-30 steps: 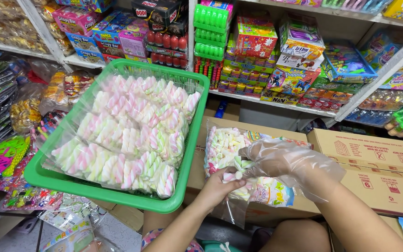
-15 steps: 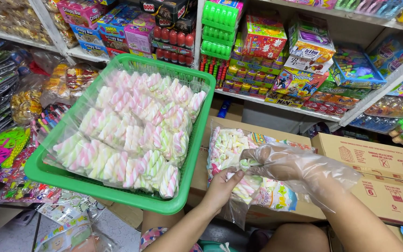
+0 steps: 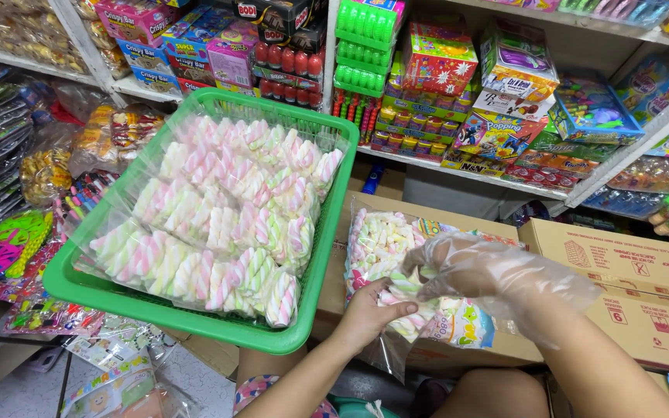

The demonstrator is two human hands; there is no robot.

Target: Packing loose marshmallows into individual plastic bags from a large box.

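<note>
While the bare left hand is gripping the lower edge of the marshmallow bag lying on the cardboard box, steadying it, the gloved right hand is curling its fingers around twisted marshmallows inside, beside the green basket.

Right hand deeper in bag
</note>
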